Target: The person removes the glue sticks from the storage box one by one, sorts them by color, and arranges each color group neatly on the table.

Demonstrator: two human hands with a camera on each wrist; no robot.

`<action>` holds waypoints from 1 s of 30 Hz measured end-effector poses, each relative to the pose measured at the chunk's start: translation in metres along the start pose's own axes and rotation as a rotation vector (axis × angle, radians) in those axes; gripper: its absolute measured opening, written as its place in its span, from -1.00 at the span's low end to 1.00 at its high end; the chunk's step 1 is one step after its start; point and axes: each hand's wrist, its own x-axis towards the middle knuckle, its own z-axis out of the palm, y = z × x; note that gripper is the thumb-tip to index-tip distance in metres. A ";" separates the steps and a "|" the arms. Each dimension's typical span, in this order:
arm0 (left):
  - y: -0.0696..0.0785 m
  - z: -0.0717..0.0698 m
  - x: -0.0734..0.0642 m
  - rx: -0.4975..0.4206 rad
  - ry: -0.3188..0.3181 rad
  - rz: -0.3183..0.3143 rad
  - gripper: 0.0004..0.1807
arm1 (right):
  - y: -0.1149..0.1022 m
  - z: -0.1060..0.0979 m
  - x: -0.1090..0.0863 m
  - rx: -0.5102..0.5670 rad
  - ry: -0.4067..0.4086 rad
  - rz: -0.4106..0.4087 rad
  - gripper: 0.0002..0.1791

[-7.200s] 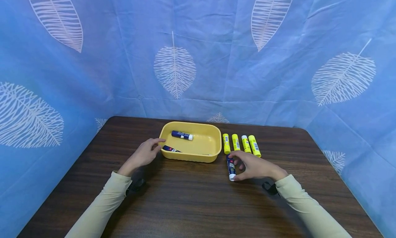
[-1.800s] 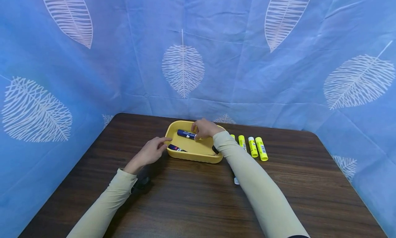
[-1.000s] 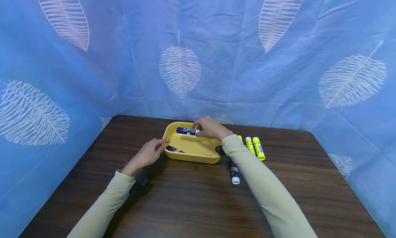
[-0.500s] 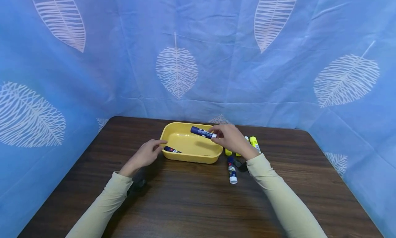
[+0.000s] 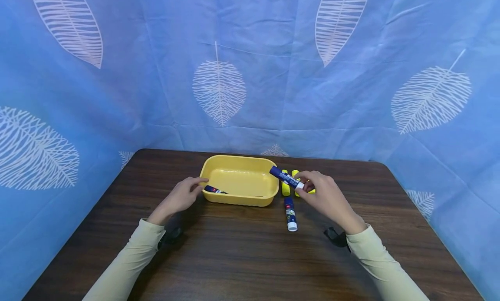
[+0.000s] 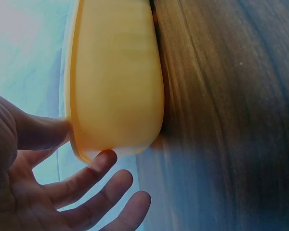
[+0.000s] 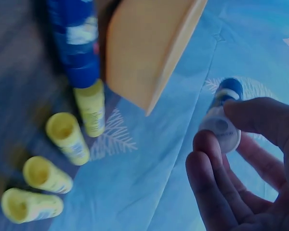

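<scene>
Between thumb and fingers, my right hand pinches the white end of a dark blue glue stick, raised beside the yellow basin's right end. The same glue stick points away from the palm in the right wrist view. My left hand holds the left rim of the yellow basin, its other fingers spread loosely, as the left wrist view shows. Another dark blue glue stick lies inside the basin, partly hidden by the front wall. A further dark blue glue stick lies on the table in front of my right hand.
Several yellow glue sticks lie in a row right of the basin, partly covered by my right hand in the head view. The dark wooden table ends at a blue curtain with white leaf prints.
My right hand has lifted a dark blue glue stick out of the basin and carried it right, over the basin's right rim. My left hand has stayed at the left rim.
</scene>
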 end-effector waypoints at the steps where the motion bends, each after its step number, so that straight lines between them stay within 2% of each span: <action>1: 0.000 0.000 0.000 -0.001 -0.001 0.000 -0.62 | 0.002 -0.001 -0.005 -0.002 0.018 -0.001 -0.68; 4: 0.000 -0.001 -0.001 0.001 -0.002 0.010 -0.62 | 0.008 -0.004 -0.018 -0.020 0.061 -0.005 -0.70; 8: 0.000 -0.001 -0.001 0.008 -0.005 0.023 -0.62 | 0.015 -0.007 -0.036 -0.052 0.063 0.003 -0.71; 18: 0.000 0.000 -0.001 0.005 0.000 0.026 -0.62 | 0.031 -0.004 -0.066 -0.099 -0.044 0.146 -0.70; 30: 0.000 -0.001 0.000 -0.007 -0.012 0.013 -0.62 | 0.036 0.015 -0.074 -0.072 -0.195 0.277 -0.63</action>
